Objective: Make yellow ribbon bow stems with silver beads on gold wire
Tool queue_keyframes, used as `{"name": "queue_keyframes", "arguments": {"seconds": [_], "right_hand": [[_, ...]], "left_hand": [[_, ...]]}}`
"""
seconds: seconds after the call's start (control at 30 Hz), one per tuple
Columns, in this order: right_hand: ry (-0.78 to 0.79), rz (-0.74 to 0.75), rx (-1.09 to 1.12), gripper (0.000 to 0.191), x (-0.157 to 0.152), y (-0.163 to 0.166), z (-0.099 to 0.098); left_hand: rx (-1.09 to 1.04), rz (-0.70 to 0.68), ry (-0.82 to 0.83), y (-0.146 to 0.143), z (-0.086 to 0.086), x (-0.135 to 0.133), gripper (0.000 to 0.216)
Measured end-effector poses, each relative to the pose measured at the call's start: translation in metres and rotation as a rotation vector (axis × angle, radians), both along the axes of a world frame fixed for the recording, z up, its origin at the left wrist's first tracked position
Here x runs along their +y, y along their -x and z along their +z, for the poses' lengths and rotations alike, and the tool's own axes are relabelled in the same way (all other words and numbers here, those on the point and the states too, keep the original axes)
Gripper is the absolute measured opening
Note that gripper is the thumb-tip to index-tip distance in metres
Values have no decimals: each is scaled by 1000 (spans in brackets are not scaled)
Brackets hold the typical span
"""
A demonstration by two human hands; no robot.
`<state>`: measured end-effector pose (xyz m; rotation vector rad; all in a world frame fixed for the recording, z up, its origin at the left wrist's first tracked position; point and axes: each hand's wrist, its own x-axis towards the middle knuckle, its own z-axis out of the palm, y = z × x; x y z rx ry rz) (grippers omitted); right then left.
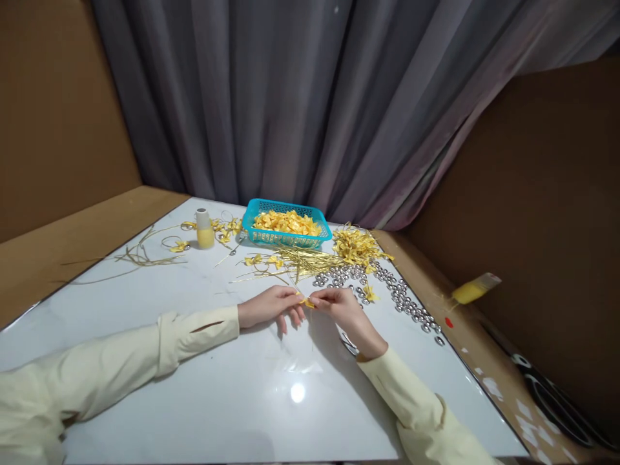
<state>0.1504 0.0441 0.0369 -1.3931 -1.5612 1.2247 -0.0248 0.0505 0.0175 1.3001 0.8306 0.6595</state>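
Over the middle of the white table, my left hand (277, 305) and my right hand (341, 312) meet at a small yellow ribbon bow (306, 300). Thumb and fingertips of each hand pinch one side of it, and the fingers partly cover it. The lower fingers of my left hand hang loose. A thin gold strand seems to rise from the bow. Just beyond my hands lies a bundle of gold wire stems (310, 260). Many silver beads (339, 276) are scattered close to my right hand, with one yellow bow (370, 293) among them.
A turquoise basket (285, 240) full of yellow bows stands at the back. Beside it are a yellow-filled bottle (205, 230) and a pile of yellow ribbon pieces (358, 245). Loose gold wires (145, 255) lie left. Black-handled scissors (552, 394) and a yellow-filled tube (475, 289) are right.
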Motion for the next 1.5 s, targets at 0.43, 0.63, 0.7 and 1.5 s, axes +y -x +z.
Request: {"name": "queue_keyframes", "arguments": {"seconds": [0.43, 0.63, 0.7, 1.5], "right_hand": [[-118, 10, -10, 17, 2, -2, -7], [-211, 36, -137, 13, -14, 2, -3], [-256, 62, -232, 13, -17, 4, -4], [-307, 170, -373, 29, -24, 12, -1]], "left_hand": [[-27, -12, 56, 5, 0, 4, 43], [-48, 127, 92, 3, -2, 6, 38], [-51, 158, 83, 4, -3, 6, 36], [-75, 149, 83, 5, -1, 2, 33]]}}
